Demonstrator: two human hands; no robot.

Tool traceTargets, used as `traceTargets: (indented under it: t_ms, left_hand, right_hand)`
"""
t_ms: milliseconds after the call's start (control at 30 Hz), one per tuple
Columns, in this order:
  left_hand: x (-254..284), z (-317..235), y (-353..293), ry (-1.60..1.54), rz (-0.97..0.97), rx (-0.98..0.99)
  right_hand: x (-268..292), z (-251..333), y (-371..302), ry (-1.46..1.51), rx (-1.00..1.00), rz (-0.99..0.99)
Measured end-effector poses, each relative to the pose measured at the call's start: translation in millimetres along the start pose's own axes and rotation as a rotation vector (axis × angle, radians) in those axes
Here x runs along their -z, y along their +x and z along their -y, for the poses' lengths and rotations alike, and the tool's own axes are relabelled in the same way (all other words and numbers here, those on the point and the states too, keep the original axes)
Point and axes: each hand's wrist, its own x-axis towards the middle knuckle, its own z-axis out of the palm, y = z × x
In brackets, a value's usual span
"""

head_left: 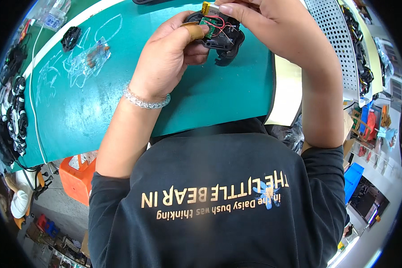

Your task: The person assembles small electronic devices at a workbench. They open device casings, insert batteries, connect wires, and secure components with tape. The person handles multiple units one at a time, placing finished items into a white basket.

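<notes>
At the top middle, my left hand [158,64] is closed around a black plastic housing [219,43], with a tan wrap on its thumb. That thumb presses beside a small green circuit board [208,27] inside the housing. Thin red wires [222,26] loop over the board. Thumb and fingers of my right hand [270,20] pinch a flat silver pouch battery [211,9] with a yellow taped end, at the housing's far edge. Part of the battery is hidden behind my right thumb. The housing is held above the green tabletop [219,94].
Clear plastic bags [87,62] and a small black part [71,38] lie on the left of the table. Bundled black cables [18,118] line its left edge. A perforated white metal tray [332,42] stands on the right. An orange stool [76,176] is below left.
</notes>
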Motion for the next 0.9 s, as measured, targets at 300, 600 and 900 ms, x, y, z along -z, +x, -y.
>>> traceTargets:
  t_ms: [300,600,900]
  left_hand:
    - [1,-1,2,-0.213,0.067,0.045]
    - [-13,0,-4,-0.322,0.137,0.038]
    - [-25,-8,-14,-0.197,0.058,-0.092]
  right_hand:
    - [-19,-16,-6,-0.069,-0.019,-0.075]
    - [-8,5,-26,-0.123,0.051,-0.174]
    - [-27,-10,-46,0.289,0.084,-0.334]
